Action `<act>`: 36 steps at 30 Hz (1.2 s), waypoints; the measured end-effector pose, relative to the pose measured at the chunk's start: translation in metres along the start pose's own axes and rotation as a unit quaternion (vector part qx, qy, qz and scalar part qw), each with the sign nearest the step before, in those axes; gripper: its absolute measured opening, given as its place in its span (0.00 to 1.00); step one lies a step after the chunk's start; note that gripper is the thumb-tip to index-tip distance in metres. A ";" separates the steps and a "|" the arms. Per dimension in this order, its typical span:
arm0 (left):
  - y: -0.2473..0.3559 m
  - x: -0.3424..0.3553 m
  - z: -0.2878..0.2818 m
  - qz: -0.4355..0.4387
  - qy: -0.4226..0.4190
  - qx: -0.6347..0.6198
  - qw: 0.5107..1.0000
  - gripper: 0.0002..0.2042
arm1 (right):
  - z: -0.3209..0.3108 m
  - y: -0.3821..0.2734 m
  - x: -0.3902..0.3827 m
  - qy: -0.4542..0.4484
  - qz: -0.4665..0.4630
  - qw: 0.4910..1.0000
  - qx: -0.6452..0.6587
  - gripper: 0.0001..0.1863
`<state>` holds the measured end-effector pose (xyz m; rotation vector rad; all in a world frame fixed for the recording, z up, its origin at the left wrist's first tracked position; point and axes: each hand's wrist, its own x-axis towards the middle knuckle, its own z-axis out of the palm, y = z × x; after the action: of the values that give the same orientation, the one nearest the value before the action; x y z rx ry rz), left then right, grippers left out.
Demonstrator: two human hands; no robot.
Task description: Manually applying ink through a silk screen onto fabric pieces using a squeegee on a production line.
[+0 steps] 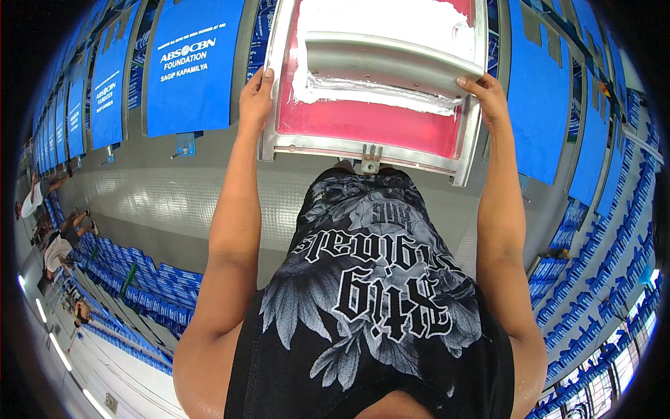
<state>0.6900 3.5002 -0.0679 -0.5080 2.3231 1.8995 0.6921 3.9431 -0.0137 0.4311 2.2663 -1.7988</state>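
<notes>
A screen printing frame [419,160] with a silver metal rim and red mesh is in front of my body. White ink [384,15] covers much of the mesh. Across it lies a long metal squeegee [391,64], with ink along its lower edge. My left hand [257,103] grips the frame's left side rail, fingers mostly hidden behind it. On the opposite rail my right hand [490,99] is closed, its thumb at the squeegee's right end. A small metal clamp [370,159] sits at the middle of the near rim.
Blue printed fabric panels [188,77] lie on boards to the left, and more blue panels [541,91] to the right. Stacked racks of blue pieces [139,276] stand at lower left and along the right. People [59,248] are at the far left. A grey patterned floor [167,188] shows below.
</notes>
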 end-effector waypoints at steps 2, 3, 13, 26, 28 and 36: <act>-0.003 -0.001 -0.010 -0.001 -0.008 0.004 1.000 0.24 | 0.003 -0.003 -0.001 -0.001 -0.004 1.000 -0.011 0.21; -0.003 -0.002 -0.011 -0.008 -0.013 0.010 1.000 0.26 | 0.004 -0.005 -0.002 0.003 -0.004 1.000 -0.024 0.22; 0.031 -0.025 -0.001 0.211 0.082 0.305 0.925 0.28 | -0.030 -0.006 -0.019 -0.040 0.014 0.980 -0.195 0.22; 0.144 -0.016 0.057 0.336 -0.243 0.494 0.765 0.13 | 0.027 -0.071 -0.062 -0.051 -0.131 0.833 -0.535 0.20; 0.162 0.011 0.064 0.313 -0.186 0.496 0.788 0.12 | 0.024 -0.095 -0.025 -0.019 -0.170 0.816 -0.553 0.19; 0.084 0.050 0.084 0.415 -0.089 0.468 0.775 0.19 | 0.054 -0.022 0.034 0.053 -0.256 0.748 -0.610 0.19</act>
<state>0.6057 3.5856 -0.0221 0.8782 3.1267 0.5350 0.6515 3.8893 -0.0176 -0.3876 3.1716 -0.0238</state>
